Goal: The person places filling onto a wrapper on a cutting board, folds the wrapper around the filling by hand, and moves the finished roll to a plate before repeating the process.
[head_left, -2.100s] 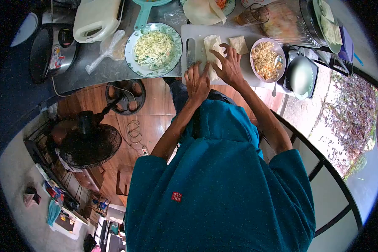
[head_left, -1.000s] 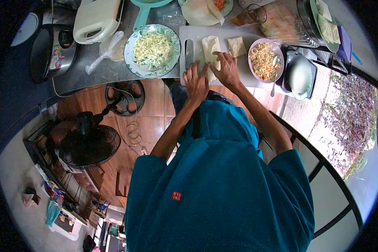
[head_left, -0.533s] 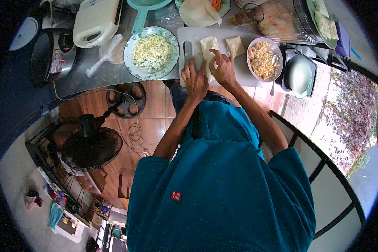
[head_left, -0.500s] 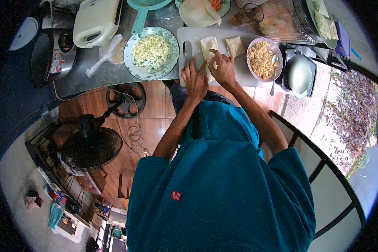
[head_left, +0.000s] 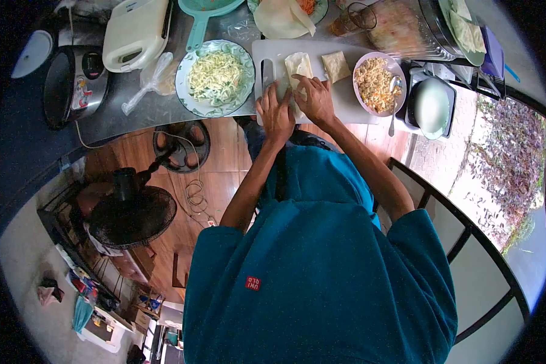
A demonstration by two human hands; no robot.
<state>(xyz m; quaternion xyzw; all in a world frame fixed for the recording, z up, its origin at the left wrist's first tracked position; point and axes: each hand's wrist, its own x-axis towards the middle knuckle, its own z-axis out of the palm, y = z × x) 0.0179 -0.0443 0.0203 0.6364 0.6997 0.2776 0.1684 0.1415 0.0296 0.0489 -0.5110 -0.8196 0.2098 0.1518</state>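
A pale folded wrapper (head_left: 298,65) lies lengthwise on the white cutting board (head_left: 352,107), its near part partly hidden by my hands. My left hand (head_left: 276,116) rests at the wrapper's left side, fingers stretched and apart. From the right, my right hand (head_left: 315,99) reaches over the wrapper with its index finger extended onto it and the other fingers loosely bent. Beside them on the board is a finished-looking square folded parcel (head_left: 335,66). At the board's right end stands a bowl of chopped filling (head_left: 373,85) with a spoon (head_left: 395,92) in it.
Left of the board is a plate of shredded cabbage (head_left: 215,108), then a knotted plastic bag (head_left: 147,88) and a white sandwich maker (head_left: 136,36). Behind are a green strainer (head_left: 198,30), stacked round wrappers (head_left: 277,21) and a glass (head_left: 353,23). A pale tub (head_left: 432,109) stands right.
My right hand has shifted slightly left and nearer to me along the wrapper, closer to my left hand. The left hand stays by the wrapper. The whole view has shifted slightly.
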